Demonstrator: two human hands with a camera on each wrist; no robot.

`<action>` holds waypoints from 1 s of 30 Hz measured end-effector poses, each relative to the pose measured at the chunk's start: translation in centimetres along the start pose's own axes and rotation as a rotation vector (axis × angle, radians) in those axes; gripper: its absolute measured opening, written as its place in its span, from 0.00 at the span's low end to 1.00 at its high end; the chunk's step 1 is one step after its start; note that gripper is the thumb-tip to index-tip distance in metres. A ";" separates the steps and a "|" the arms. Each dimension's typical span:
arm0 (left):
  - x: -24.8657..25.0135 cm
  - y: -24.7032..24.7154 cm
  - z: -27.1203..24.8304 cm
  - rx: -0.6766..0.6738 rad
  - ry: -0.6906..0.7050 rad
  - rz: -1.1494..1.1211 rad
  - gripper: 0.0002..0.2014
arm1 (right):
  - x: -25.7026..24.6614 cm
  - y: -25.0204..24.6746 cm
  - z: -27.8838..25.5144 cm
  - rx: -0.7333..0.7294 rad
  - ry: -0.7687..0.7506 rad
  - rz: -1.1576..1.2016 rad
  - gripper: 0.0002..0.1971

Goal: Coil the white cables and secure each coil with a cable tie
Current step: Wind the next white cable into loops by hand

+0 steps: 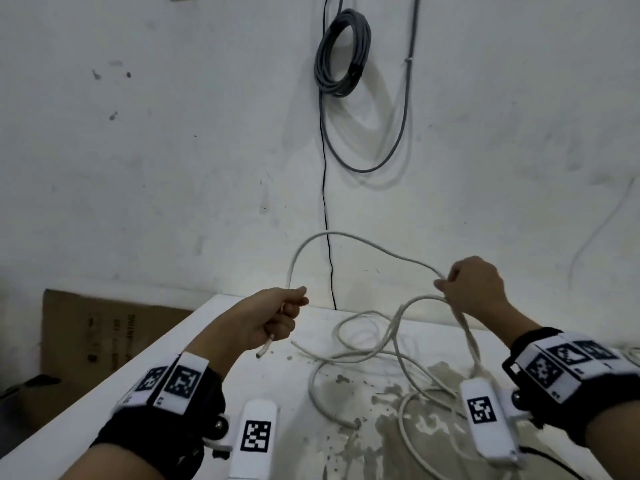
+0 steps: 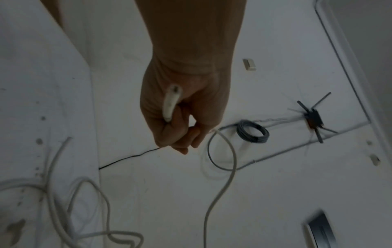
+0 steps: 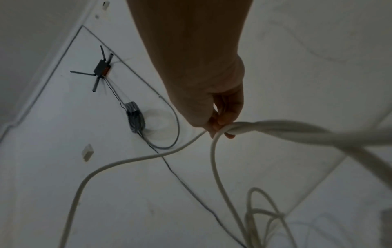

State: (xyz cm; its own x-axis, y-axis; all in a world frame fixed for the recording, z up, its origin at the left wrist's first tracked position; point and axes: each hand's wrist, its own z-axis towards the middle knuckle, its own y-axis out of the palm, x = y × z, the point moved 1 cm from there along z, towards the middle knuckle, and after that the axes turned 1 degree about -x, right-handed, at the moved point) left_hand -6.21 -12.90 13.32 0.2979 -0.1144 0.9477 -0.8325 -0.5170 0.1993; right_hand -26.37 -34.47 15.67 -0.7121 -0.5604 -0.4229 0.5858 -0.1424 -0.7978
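A long white cable (image 1: 363, 242) arches in the air between my two hands. My left hand (image 1: 277, 317) grips it near its cut end (image 1: 264, 348), which pokes out below the fist; the left wrist view shows that cut end (image 2: 171, 102) against the palm of the left hand (image 2: 182, 117). My right hand (image 1: 471, 285) pinches the cable farther along together with a looped strand (image 1: 464, 327). The right wrist view shows the fingers of my right hand (image 3: 220, 122) curled round the bundled strands (image 3: 275, 129). The rest of the cable (image 1: 367, 355) lies in loose loops on the white table (image 1: 214, 358).
A grey coiled cable (image 1: 341, 53) hangs on the white wall, with a thin black wire (image 1: 325, 202) running down to the table's back edge. A cardboard box (image 1: 100, 334) stands left of the table. The table's surface has chipped, stained patches (image 1: 398, 410) near its front right.
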 end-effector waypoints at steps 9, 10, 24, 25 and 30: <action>0.5 2.9 -0.5 -0.116 0.161 -0.031 0.14 | -4.0 3.0 -2.6 -0.251 -0.483 0.334 0.43; 0.6 3.4 -0.5 -0.154 0.183 -0.058 0.14 | -4.9 3.2 -2.9 -0.257 -0.510 0.386 0.35; 3.6 0.9 -0.6 -0.434 0.628 -1.078 0.18 | -1.5 7.4 -6.1 -0.680 -0.373 0.167 0.16; 3.9 0.6 -0.6 -0.389 0.661 -1.066 0.16 | -0.8 7.8 -5.9 -0.643 -0.399 0.087 0.13; 3.4 3.2 -0.9 -0.021 0.912 -0.413 0.10 | -0.6 8.4 -5.6 -0.428 -0.626 0.002 0.13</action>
State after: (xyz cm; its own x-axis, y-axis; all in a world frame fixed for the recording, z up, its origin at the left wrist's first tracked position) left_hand -8.29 -14.21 17.44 0.1009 0.7697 0.6304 -0.7554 -0.3531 0.5520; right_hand -23.19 -30.77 6.83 -0.2842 -0.9369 -0.2038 0.2948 0.1169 -0.9484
